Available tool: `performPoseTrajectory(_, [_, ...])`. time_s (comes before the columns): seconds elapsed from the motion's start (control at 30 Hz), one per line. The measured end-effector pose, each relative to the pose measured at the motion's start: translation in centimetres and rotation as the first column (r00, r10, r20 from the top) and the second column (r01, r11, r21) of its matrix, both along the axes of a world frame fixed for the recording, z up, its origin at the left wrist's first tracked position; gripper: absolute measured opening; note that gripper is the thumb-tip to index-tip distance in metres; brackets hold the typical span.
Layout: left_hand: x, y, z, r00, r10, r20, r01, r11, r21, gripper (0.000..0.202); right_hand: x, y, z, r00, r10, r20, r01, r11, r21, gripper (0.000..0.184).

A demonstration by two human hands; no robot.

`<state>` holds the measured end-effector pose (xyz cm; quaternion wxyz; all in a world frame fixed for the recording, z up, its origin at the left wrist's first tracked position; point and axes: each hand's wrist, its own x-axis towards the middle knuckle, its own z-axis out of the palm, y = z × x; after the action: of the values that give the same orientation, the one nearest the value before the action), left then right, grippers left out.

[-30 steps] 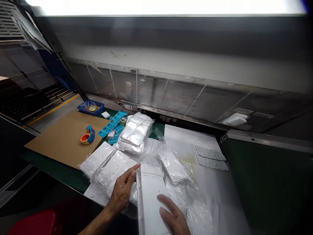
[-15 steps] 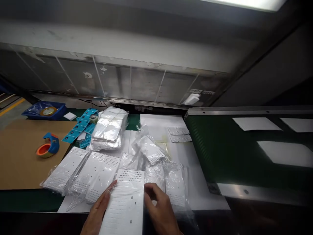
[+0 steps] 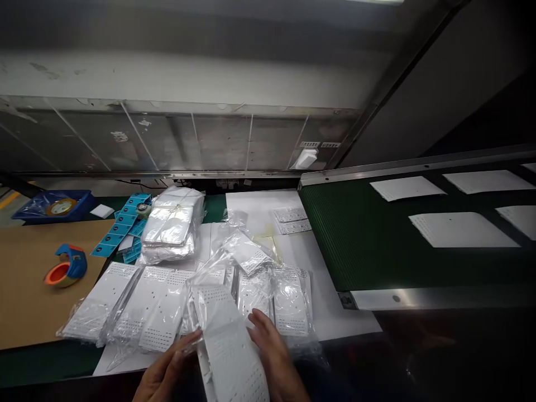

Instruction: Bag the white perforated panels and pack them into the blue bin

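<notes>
A packet of white slotted cards [image 3: 230, 346], partly in a clear plastic bag, is tilted and bent between my hands at the bottom centre. My left hand [image 3: 170, 365] is closed on its left edge, where loose film gathers. Against the packet's right edge my right hand [image 3: 272, 352] rests with its fingers stretched upward and apart; its thumb lies close to the cards. Just beyond are other bagged white cards [image 3: 140, 304] on the left and bagged cards [image 3: 290, 304] on the right. A smaller bagged piece [image 3: 249, 251] lies on top of the pile.
Farther back sits a tied stack of clear bags [image 3: 170, 218], beside blue label strips [image 3: 119, 223]. A tape dispenser [image 3: 67, 268] stands on brown cardboard [image 3: 20, 301], near a blue tray [image 3: 86, 204]. At right, a green conveyor [image 3: 360, 251] carries white sheets [image 3: 460, 230].
The packet has tilted and turned, its top now leaning left. My right hand's fingers have straightened from a curled grip. The camera view has swung right, showing more of the conveyor.
</notes>
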<state>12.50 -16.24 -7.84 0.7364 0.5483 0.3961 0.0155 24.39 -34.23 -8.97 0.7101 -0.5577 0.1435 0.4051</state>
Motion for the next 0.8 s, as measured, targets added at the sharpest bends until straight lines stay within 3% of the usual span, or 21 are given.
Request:
performPoseTrajectory(0.07, [0.5,-0.2,-0.1,0.998,0.065,0.013,-0.064,0.998,-0.028,0.05,0.7,-0.5,-0.1,1.0,0.004,0.023,-0.006,0.996,0.091,0.056])
performPoseTrajectory(0.2, [1.8,-0.1,1.2,0.995,0.102,0.004,-0.101,0.983,-0.156,0.06,2.2,-0.6,1.5,0.958,0.133,0.256,-0.156,0.985,0.073,0.049])
performPoseTrajectory(0.33, [2.0,-0.7,2.0,0.994,0.1,-0.053,-0.099,0.995,0.013,0.063,2.2,0.0,2.5,0.91,0.252,0.33,-0.291,0.954,0.073,0.058])
performPoseTrajectory(0.4, [1.5,-1.0,1.6,0.994,0.087,-0.058,-0.084,0.994,0.065,0.061,1.9,0.3,2.3,0.894,0.289,0.343,-0.301,0.953,-0.019,0.049])
performPoseTrajectory(0.47, [1.0,-1.2,1.0,0.997,0.042,-0.064,-0.035,0.994,0.104,0.057,1.8,0.4,2.1,0.859,0.345,0.378,-0.293,0.937,-0.191,0.024])
performPoseTrajectory(0.53, [0.8,-0.9,0.9,0.997,-0.019,-0.072,0.032,0.982,0.186,0.051,2.4,0.4,2.5,0.758,0.484,0.438,-0.317,0.86,-0.4,0.021])
performPoseTrajectory(0.6, [1.4,-0.2,1.9,0.993,-0.091,-0.076,0.11,0.949,0.297,0.046,3.5,0.3,4.0,0.608,0.63,0.483,-0.318,0.751,-0.579,0.02])
performPoseTrajectory(0.67, [2.5,0.6,3.9,0.983,-0.174,-0.056,0.181,0.899,0.399,0.045,4.7,0.0,6.7,0.498,0.701,0.511,-0.28,0.688,-0.67,0.019])
performPoseTrajectory(0.73, [3.8,1.1,6.4,0.972,-0.235,-0.002,0.209,0.86,0.466,0.046,5.7,-0.8,9.9,0.438,0.693,0.572,-0.182,0.692,-0.699,0.021])
performPoseTrajectory(0.8, [4.8,1.1,8.7,0.974,-0.217,0.069,0.158,0.861,0.484,0.047,6.1,-2.3,12.7,0.448,0.626,0.638,-0.035,0.726,-0.687,0.02])
